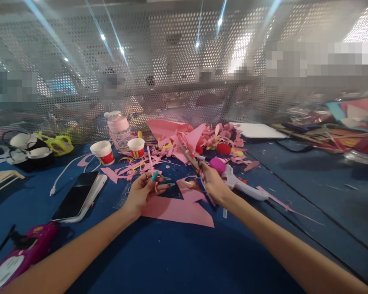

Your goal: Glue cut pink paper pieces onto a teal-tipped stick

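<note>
My right hand (213, 184) grips a pair of scissors (190, 157) with blue handles, the blades pointing up and to the left. My left hand (142, 191) pinches a thin pink paper strip (149, 160) that stands upward between the fingers. Under both hands a large pink paper sheet (179, 210) lies flat on the blue table (184, 253). The two hands are close together, about a hand's width apart.
A heap of pink paper scraps (187, 141) lies behind the hands. Two paper cups (103, 152) and a pink bottle (119, 130) stand at the left, with a phone (76, 196). A white glue gun (245, 185) lies to the right. A perforated metal screen (171, 61) closes the back.
</note>
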Demonstrator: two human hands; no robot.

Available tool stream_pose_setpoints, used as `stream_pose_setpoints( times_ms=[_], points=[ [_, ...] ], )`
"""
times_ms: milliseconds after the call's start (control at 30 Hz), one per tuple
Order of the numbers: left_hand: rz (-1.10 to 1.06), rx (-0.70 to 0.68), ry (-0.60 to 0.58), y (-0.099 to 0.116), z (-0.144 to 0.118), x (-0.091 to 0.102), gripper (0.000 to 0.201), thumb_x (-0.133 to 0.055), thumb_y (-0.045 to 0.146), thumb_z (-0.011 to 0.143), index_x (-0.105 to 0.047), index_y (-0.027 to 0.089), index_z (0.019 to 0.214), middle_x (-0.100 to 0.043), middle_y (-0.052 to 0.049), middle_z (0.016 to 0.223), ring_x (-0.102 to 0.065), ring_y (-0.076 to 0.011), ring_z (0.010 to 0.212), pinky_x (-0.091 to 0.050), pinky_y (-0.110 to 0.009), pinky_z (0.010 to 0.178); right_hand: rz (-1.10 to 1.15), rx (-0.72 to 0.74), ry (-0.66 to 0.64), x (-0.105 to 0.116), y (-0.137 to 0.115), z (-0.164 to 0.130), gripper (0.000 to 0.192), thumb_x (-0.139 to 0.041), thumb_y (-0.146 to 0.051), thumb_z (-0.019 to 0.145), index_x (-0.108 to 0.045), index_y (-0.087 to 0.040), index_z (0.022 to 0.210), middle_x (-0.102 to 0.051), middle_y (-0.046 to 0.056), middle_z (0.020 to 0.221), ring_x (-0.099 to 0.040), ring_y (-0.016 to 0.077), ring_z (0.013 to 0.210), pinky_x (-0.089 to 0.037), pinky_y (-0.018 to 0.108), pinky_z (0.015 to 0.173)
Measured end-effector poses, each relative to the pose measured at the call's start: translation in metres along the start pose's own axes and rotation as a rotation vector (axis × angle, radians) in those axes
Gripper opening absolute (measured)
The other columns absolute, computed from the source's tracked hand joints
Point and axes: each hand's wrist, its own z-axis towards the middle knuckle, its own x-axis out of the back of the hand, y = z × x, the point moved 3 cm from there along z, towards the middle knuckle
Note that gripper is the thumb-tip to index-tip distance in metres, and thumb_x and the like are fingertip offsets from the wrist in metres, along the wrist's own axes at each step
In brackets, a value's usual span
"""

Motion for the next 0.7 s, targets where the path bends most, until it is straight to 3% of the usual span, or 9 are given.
stream_pose_setpoints(
  times_ms=[133,267,400,567,700],
  points=[
    [-0.070,0.017,0.026,0.000,0.001,-0.002,0.031,-0.070,0.024,0.066,-0.046,0.016,0.085,-0.068,-0.002,0.079,-0.068,-0.0209,0.072,-0.054,-0.039,0.075,-0.170,-0.054,-0.001,0.003,-0.001,0.000,0.039,-0.062,-0.036,0.064,-0.057,-0.009,0.091,-0.067,0.010,0.080,-0.061,0.0231,0.069,-0.045,0.027,0.055],
    [-0.096,0.036,0.019,-0.001,0.000,-0.002,0.029,-0.069,0.022,0.068,-0.046,0.016,0.084,-0.068,-0.004,0.081,-0.068,-0.0225,0.077,-0.053,-0.040,0.077,-0.218,-0.046,0.062,0.004,0.005,0.001,0.028,-0.055,-0.036,0.071,-0.057,-0.012,0.086,-0.066,0.009,0.075,-0.061,0.0210,0.066,-0.042,0.025,0.055],
    [-0.096,0.042,0.010,-0.002,0.000,-0.001,0.035,-0.075,0.024,0.060,-0.048,0.017,0.082,-0.070,-0.003,0.075,-0.068,-0.0220,0.072,-0.055,-0.037,0.072,-0.302,-0.008,0.089,0.005,0.000,-0.002,0.021,-0.049,-0.036,0.077,-0.055,-0.017,0.078,-0.064,0.006,0.066,-0.059,0.0188,0.058,-0.037,0.024,0.051],
    [-0.081,0.023,0.050,-0.004,0.002,0.002,0.040,-0.079,0.026,0.051,-0.052,0.017,0.078,-0.070,0.000,0.070,-0.067,-0.0166,0.060,-0.055,-0.029,0.062,-0.535,-0.175,0.168,0.009,-0.006,-0.003,0.025,-0.044,-0.036,0.080,-0.051,-0.018,0.063,-0.061,0.008,0.057,-0.056,0.0201,0.053,-0.030,0.026,0.046],
    [0.092,-0.034,0.029,-0.002,-0.001,0.000,0.028,-0.073,0.030,0.060,-0.058,0.017,0.079,-0.070,-0.001,0.072,-0.065,-0.0123,0.057,-0.053,-0.023,0.058,-0.612,-0.249,0.076,0.004,-0.001,-0.002,0.021,-0.048,-0.032,0.077,-0.056,-0.016,0.067,-0.064,0.012,0.063,-0.059,0.0211,0.058,-0.030,0.026,0.045]
  ],
)
